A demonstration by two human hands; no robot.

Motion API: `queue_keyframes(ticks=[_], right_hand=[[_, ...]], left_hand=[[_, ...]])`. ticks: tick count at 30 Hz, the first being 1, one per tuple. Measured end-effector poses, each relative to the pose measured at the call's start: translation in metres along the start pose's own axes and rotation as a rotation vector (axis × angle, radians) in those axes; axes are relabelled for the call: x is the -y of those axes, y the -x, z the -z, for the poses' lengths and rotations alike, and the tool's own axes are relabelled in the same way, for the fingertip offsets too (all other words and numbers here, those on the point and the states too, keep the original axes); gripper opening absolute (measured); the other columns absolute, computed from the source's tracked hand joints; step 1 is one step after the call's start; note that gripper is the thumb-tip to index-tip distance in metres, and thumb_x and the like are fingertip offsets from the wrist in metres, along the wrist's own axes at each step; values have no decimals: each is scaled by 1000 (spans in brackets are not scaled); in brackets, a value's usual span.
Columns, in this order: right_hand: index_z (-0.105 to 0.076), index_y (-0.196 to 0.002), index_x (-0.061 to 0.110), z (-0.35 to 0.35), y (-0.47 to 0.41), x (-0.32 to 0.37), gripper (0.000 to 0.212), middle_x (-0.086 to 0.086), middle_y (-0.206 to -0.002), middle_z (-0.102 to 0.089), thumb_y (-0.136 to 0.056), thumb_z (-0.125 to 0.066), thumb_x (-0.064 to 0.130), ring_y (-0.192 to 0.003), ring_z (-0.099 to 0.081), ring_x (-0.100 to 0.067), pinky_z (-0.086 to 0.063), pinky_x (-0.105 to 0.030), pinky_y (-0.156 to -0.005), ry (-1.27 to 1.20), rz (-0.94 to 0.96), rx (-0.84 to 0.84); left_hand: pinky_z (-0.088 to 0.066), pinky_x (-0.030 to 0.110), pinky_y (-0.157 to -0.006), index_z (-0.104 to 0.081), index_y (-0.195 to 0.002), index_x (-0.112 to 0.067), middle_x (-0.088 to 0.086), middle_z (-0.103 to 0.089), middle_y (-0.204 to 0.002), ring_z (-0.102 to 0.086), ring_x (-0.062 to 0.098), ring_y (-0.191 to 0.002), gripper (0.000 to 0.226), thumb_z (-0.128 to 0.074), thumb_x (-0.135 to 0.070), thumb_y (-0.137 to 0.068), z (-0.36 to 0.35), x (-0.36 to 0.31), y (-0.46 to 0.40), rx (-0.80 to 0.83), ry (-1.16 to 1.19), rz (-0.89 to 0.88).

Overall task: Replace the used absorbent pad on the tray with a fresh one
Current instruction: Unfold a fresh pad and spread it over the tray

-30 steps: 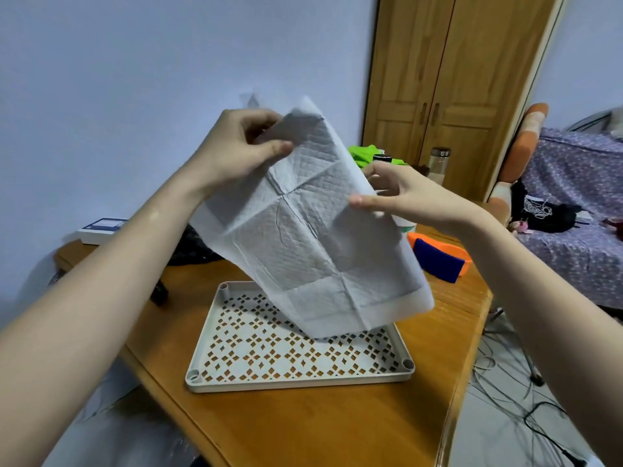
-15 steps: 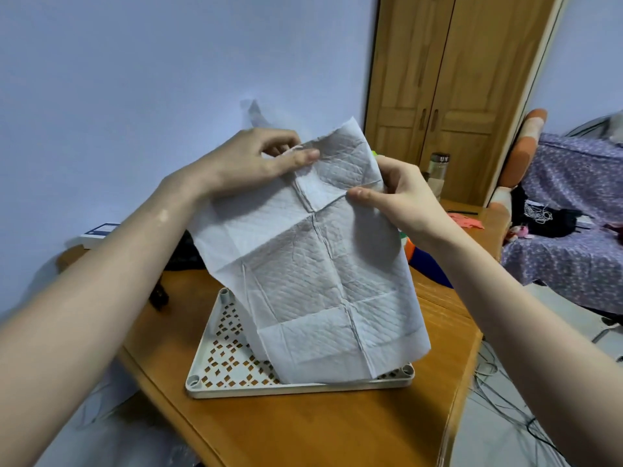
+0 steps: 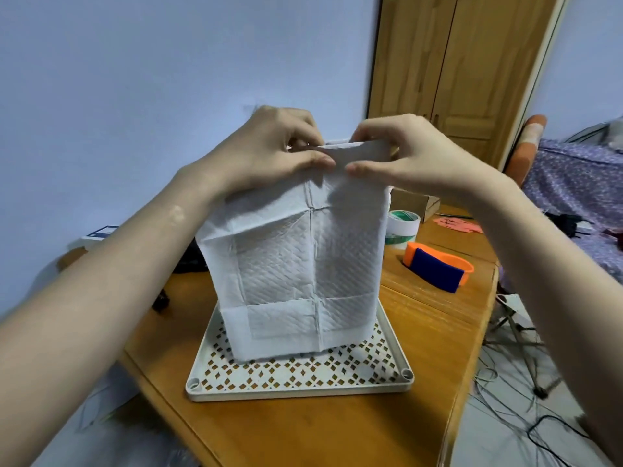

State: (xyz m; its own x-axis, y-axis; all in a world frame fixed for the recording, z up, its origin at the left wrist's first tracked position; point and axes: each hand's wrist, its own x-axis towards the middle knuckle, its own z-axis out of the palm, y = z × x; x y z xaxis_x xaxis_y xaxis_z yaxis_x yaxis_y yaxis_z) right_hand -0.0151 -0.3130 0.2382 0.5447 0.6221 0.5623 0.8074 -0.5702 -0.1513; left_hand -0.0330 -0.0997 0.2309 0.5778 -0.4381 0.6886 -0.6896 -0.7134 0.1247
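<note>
A white quilted absorbent pad [image 3: 300, 264], creased from folding, hangs upright above the tray. My left hand [image 3: 266, 153] and my right hand [image 3: 404, 156] both pinch its top edge, thumbs almost touching. The pad's lower edge hovers over the far part of the white perforated tray [image 3: 300, 389], which lies flat on the wooden table [image 3: 337, 429]. The tray's far half is hidden behind the pad.
An orange and blue object [image 3: 438, 264] and a roll of tape [image 3: 401, 227] sit on the table to the right. A cardboard box [image 3: 418, 203] stands behind them. Cables [image 3: 526, 416] lie on the floor at the right; a bed [image 3: 580, 197] is beyond.
My hands came together at the pad's top edge and the pad now hangs straighter and narrower. More of the tray's near part shows below it.
</note>
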Motion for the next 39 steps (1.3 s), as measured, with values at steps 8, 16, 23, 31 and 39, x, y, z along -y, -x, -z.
queue_keyframes(ticks=[8,16,23,31,39], right_hand=[[-47,-63,-10,3,5,-2,33,-23,-60,-31,-79,-64,13,-61,-19,-17,-16,-32,-52,129,-49,-38],[-49,-61,-11,0,7,-17,34,-15,-58,-31,-78,-65,15,-58,-21,-14,-17,-30,-50,101,-81,-81],[-54,-68,-14,4,4,-26,33,-16,-59,-36,-79,-66,15,-57,-26,-17,-20,-28,-47,99,-138,-111],[-67,-91,3,2,4,-30,23,-18,-86,-66,-78,-73,21,-77,-61,-29,-50,-37,-58,-20,-173,-248],[-60,-88,14,-2,5,-26,22,-8,-89,-65,-75,-78,20,-90,-64,-27,-57,-42,-71,-184,-286,-325]], left_hand=[[-42,39,-69,-52,-68,-8,7,-57,-69,-54,25,-73,80,-17,-80,-78,5,12,15,127,-187,242],[-45,44,-81,-55,-71,-44,-10,-62,-94,-55,18,-89,49,-30,-86,-66,13,21,31,184,-241,309],[-44,39,-74,-66,-79,-31,-8,-62,-89,-56,21,-87,24,-58,-53,-76,19,37,33,112,-202,271],[-39,18,-68,-65,-79,-31,-20,-63,-76,-54,-5,-70,19,-74,-15,-76,22,48,33,-41,93,366],[-40,21,-73,-70,-94,-25,-18,-64,-89,-53,7,-80,18,-68,-39,-83,25,43,35,-86,134,401]])
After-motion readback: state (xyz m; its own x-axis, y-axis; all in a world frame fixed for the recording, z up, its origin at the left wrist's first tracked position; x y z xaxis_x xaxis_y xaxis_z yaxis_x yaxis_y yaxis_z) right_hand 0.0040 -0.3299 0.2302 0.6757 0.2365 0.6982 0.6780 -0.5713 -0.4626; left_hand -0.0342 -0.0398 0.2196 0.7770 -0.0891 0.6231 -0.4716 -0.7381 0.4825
